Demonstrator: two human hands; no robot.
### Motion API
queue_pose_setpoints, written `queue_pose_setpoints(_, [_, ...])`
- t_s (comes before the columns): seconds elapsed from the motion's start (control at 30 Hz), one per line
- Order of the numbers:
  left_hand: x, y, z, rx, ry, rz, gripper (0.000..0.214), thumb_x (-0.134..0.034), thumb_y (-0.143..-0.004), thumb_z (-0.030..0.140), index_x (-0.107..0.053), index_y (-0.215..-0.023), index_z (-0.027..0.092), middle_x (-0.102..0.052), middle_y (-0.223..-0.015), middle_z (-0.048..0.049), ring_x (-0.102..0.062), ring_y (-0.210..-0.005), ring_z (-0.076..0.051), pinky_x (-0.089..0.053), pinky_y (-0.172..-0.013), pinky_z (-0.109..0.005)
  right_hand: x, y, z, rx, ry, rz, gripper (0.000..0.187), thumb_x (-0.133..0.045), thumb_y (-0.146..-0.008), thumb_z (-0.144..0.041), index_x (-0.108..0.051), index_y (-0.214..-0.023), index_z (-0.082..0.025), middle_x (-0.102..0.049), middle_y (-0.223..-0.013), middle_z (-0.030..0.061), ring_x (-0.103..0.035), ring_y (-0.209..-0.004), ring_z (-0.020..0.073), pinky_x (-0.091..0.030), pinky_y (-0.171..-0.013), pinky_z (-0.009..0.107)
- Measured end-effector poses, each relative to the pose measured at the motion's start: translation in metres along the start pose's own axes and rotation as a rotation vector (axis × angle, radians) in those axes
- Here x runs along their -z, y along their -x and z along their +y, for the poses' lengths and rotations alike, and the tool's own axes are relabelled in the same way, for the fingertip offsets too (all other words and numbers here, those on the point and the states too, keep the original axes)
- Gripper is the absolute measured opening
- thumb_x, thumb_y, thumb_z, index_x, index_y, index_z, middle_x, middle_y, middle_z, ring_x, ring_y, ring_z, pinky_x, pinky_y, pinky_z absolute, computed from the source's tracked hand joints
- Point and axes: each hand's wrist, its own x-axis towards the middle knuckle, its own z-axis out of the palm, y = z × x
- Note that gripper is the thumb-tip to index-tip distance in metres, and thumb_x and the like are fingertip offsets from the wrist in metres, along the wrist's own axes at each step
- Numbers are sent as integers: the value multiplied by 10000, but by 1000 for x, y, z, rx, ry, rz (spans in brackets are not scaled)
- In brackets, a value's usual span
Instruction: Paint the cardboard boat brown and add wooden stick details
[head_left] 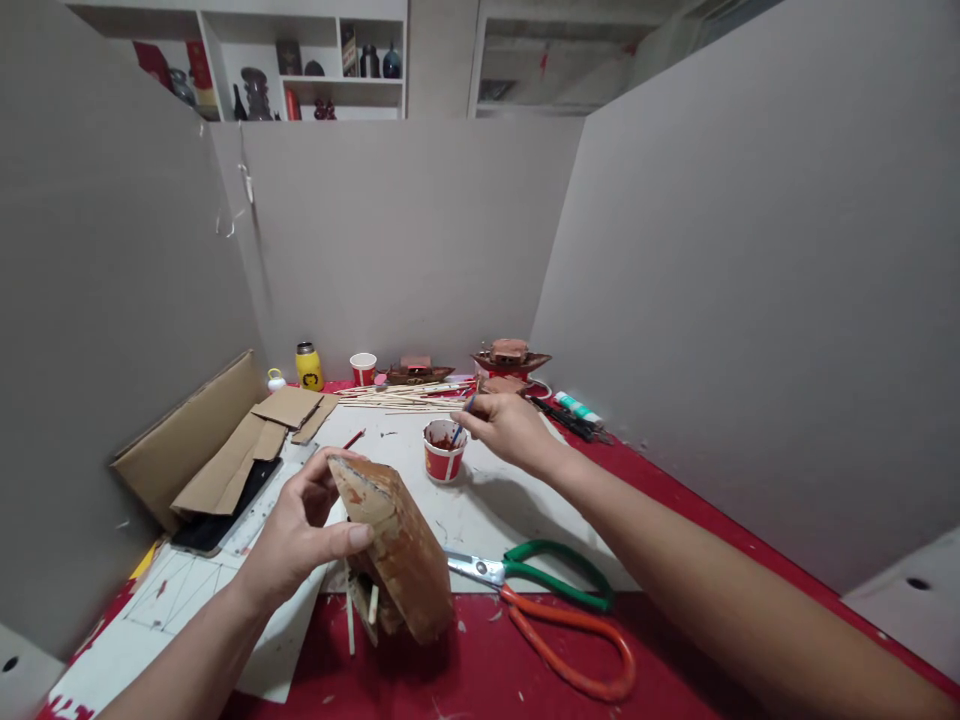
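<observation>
My left hand (296,535) grips a brown-painted cardboard model piece (397,550), held tilted above the red table near its front edge. My right hand (506,425) reaches forward and pinches a thin paintbrush (461,422). The brush tip dips into a red-and-white paper cup (444,452) holding brown paint, which stands on a white sheet (480,510).
Scissors (555,600) with one green and one orange handle lie right of the model piece. Cardboard pieces (225,455) and a dark tablet (217,520) lie at the left. Wooden sticks (401,398), a second cup (363,368), a yellow bottle (308,366) and small model boats (510,357) line the back. Grey partitions enclose the table.
</observation>
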Motion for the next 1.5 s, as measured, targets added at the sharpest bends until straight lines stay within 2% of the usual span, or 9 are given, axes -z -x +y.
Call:
queue_pose_setpoints(0.07, [1, 0, -1, 1, 7, -9, 579, -875, -617, 374, -601, -1100, 209, -676, -959, -54, -626, -923, -228, -485, -763, -270, -10, -1, 3, 9, 3, -34, 333, -681, -776, -310, -559, -487, -197, -544, -451, -13, -431, -439, 120, -269, -484, 266])
queue_pose_setpoints(0.17, [1, 1, -1, 2, 13, -22, 588, -872, -621, 386, -595, -1112, 220, -670, -974, -47, -617, -936, -221, -482, -785, -267, -18, -1, 7, 19, -26, -19, 308, -641, -820, -339, -610, -551, -192, -596, -508, 4, -488, -487, 137, -315, -508, 265])
queue_pose_setpoints(0.33, [2, 1, -1, 9, 0, -29, 593, -875, -620, 381, -597, -1113, 205, -666, -977, -56, -613, -938, -223, -481, -782, -266, -10, 1, 14, 20, -89, 91, 373, -542, -895, -479, -674, -730, -172, -679, -659, 50, -577, -605, 169, -418, -598, 277])
queue_pose_setpoints(0.53, [3, 0, -4, 17, 6, -34, 593, -873, -630, 369, -587, -1126, 214, -675, -986, -57, -615, -928, -219, -487, -777, -271, -9, 4, 20, 21, -104, 52, 414, -650, -811, -501, -615, -543, -187, -619, -514, 19, -531, -506, 148, -376, -516, 262])
queue_pose_setpoints(0.7, [2, 1, -5, -4, 10, -6, 565, -868, -631, 383, -605, -1104, 219, -666, -981, -46, -606, -953, -214, -481, -815, -268, -18, 5, 21, 21, -163, 99, 380, -669, -796, -481, -634, -554, -190, -625, -517, 16, -526, -505, 147, -369, -506, 260])
queue_pose_setpoints(0.9, [2, 3, -3, -15, 5, 10, 545, -864, -630, 393, -621, -1082, 210, -659, -1004, -51, -597, -944, -213, -474, -847, -285, 0, 13, 20, 4, -284, 269, 354, -633, -833, -483, -677, -679, -167, -655, -582, 38, -579, -549, 164, -438, -546, 280])
queue_pose_setpoints(1.07, [1, 3, -2, 1, 16, -13, 528, -849, -653, 380, -611, -1100, 233, -656, -957, -30, -598, -897, -196, -473, -800, -272, 11, 26, 16, -53, -396, 331, 374, -710, -773, -512, -678, -655, -159, -643, -536, 28, -559, -480, 144, -436, -473, 265])
queue_pose_setpoints(1.33, [-3, 4, -1, -10, 25, -6, 532, -871, -621, 376, -627, -1061, 205, -660, -936, -36, -601, -888, -195, -477, -771, -262, 29, 38, -14, -103, -671, 512, 388, -749, -749, -554, -664, -640, -191, -628, -575, -3, -539, -489, 110, -455, -467, 239])
queue_pose_setpoints(1.5, [-7, 3, 1, -14, 35, -28, 508, -879, -613, 358, -641, -1036, 210, -667, -895, -15, -598, -810, -160, -473, -725, -241, 37, 50, -61, -78, -1073, 368, 277, -857, -681, -434, -692, -649, -214, -598, -498, -46, -531, -462, 82, -446, -455, 190])
